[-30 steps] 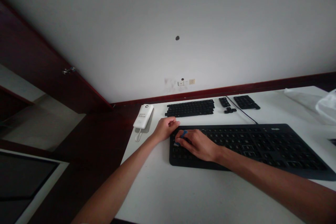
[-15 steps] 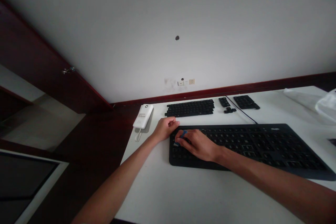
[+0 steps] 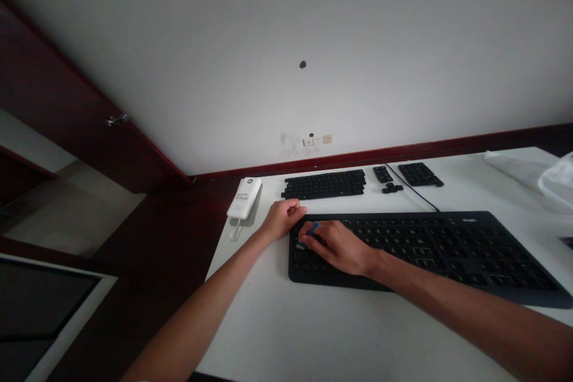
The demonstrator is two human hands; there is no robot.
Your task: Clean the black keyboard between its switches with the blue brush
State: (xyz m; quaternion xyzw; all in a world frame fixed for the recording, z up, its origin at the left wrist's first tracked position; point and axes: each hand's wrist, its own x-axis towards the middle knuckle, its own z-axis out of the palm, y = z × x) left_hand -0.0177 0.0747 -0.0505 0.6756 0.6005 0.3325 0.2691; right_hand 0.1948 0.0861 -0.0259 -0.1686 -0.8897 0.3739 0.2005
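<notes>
A black keyboard (image 3: 447,239) with its keycaps off lies across the white table. My right hand (image 3: 342,246) is over its left end, fingers pinched on a small blue brush (image 3: 314,227). The brush's pale lower end touches down among the key sockets; most of its handle is hidden by my fingers. Curled into a loose fist, my left hand (image 3: 283,218) rests on the table against the keyboard's upper left corner, with nothing visible in it. Behind the keyboard, removed black keycaps (image 3: 324,184) are laid out in rows.
More keycaps form a number-pad block (image 3: 418,174) and small clusters (image 3: 383,175) to the right. A cable (image 3: 412,188) runs back from the keyboard. A white power bank (image 3: 244,199) with a strap is at the table's left edge; a translucent plastic bag (image 3: 528,176) lies at right.
</notes>
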